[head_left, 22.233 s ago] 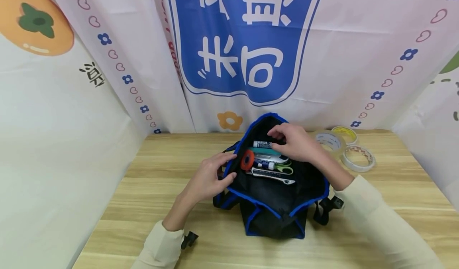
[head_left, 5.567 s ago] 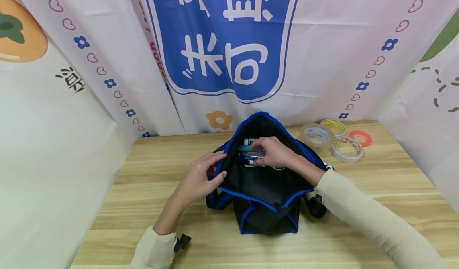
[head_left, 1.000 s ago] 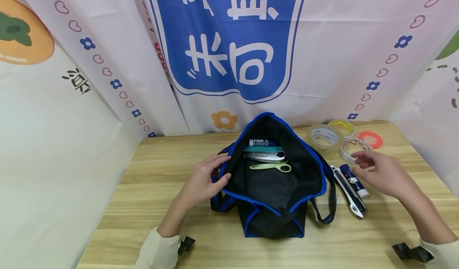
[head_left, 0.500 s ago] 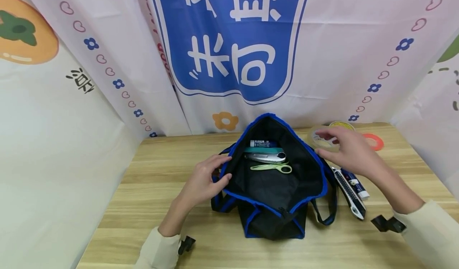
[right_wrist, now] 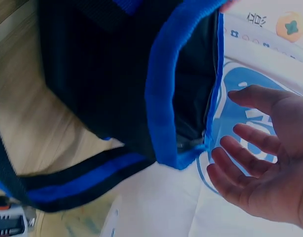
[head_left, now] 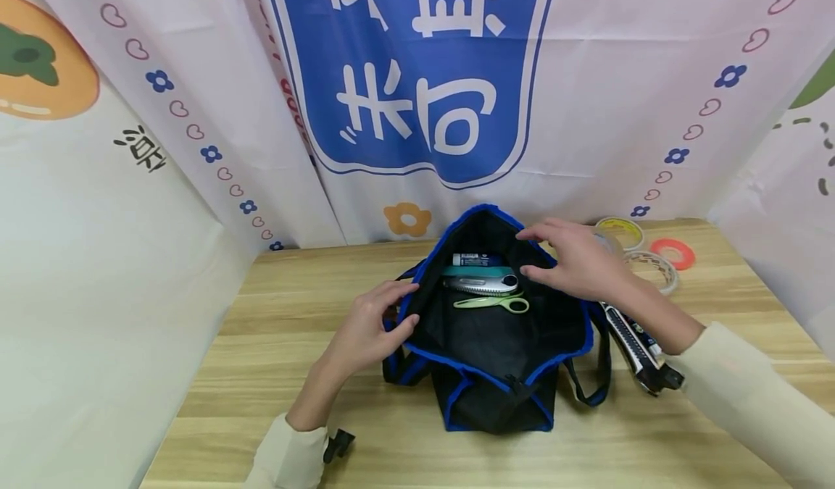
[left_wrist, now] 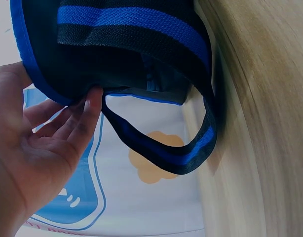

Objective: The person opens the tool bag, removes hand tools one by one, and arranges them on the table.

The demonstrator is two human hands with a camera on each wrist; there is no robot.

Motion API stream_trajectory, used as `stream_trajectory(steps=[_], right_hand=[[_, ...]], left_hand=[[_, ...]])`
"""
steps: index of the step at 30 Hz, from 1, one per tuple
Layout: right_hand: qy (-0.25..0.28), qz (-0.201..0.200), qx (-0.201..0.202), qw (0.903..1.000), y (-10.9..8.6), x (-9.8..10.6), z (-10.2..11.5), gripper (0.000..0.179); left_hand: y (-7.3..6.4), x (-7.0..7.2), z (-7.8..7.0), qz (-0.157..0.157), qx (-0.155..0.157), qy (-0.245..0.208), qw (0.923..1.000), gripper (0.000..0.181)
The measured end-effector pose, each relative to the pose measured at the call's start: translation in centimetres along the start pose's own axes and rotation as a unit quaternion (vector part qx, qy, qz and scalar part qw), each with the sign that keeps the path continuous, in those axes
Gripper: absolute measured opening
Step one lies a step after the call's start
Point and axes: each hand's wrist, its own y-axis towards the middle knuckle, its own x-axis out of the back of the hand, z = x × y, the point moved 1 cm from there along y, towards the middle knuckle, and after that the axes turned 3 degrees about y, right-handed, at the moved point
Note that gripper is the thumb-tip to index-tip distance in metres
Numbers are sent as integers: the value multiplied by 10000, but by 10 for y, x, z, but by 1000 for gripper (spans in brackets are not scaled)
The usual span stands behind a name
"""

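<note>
A black fabric bag (head_left: pixel 489 344) with blue edging stands with its mouth wide apart. My left hand (head_left: pixel 372 326) holds its left rim, thumb and fingers on the edge, as the left wrist view also shows. Over the right rim reaches my right hand (head_left: pixel 583 261), fingers spread and holding nothing; in the right wrist view it is beside the bag's mouth. Inside the bag lie a glue stick (head_left: pixel 475 259) with a white end, a teal item (head_left: pixel 479 272), a silver utility knife (head_left: pixel 483 285) and light green scissors (head_left: pixel 492 303).
Right of the bag lie a snap-off cutter (head_left: pixel 624 333) and a dark blue glue stick (head_left: pixel 652 344), partly hidden by my forearm. Behind are tape rolls: a yellow-cored one (head_left: pixel 622 223), a white one (head_left: pixel 672 279), a red one (head_left: pixel 685 258) and a partly covered clear one (head_left: pixel 609 241). Printed cloth backs the table.
The red tape, cutter and one glue stick, in the bag 22 seconds ago, now lie on the table. In the last second my right hand moved left from beside them to the bag.
</note>
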Motion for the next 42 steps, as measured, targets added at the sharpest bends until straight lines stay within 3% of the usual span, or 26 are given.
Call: stream_trajectory(steps=[4, 13, 25, 35, 42], right_hand=[[377, 120, 188, 9990, 7, -8, 2, 48], [686, 496, 401, 9956, 21, -29, 2, 49], [831, 977, 558, 9902, 37, -65, -8, 50], [702, 1308, 526, 9875, 45, -90, -13, 54], [2, 1522, 599, 9865, 47, -102, -8, 51]], left_hand=[[0, 1, 0, 7, 27, 33, 10000, 49], [-1, 1, 0, 0, 21, 40, 10000, 48], [-1, 1, 2, -5, 14, 69, 10000, 49], [-3, 1, 1, 4, 40, 92, 9999, 49], [-2, 1, 1, -13, -17, 145, 9999, 49]])
